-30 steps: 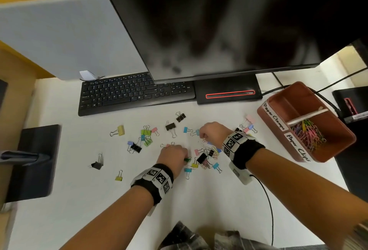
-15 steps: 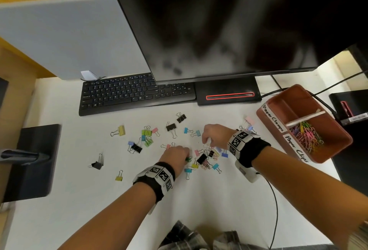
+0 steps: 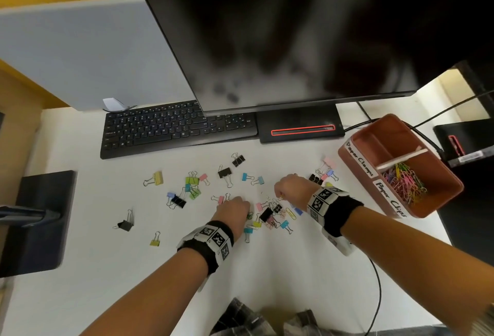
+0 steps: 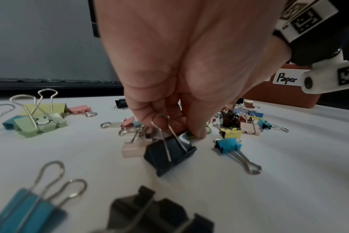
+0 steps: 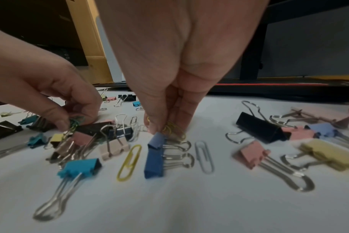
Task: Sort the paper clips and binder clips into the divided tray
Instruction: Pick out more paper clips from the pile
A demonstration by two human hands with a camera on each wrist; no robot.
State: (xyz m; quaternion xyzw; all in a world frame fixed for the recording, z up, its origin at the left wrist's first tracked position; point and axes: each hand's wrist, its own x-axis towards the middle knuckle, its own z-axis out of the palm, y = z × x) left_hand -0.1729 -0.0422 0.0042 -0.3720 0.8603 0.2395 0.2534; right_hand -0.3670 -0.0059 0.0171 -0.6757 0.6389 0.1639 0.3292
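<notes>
While you work the pile, it reads like this:
Paper clips: green ones (image 5: 76, 122) pinched in your left hand (image 3: 233, 211); gold ones (image 5: 172, 128) pinched in your right hand (image 3: 292, 188) — both hands low over the desk (image 3: 267, 268).
Fingers: thumb and fingertips (image 5: 59, 124) closed tight on each bunch.
Binder clips: scattered around both hands — a black one (image 4: 169, 155) just beside your left fingers.
Divided tray (image 3: 438, 196): to your right, paper clips in its near compartment.
</notes>
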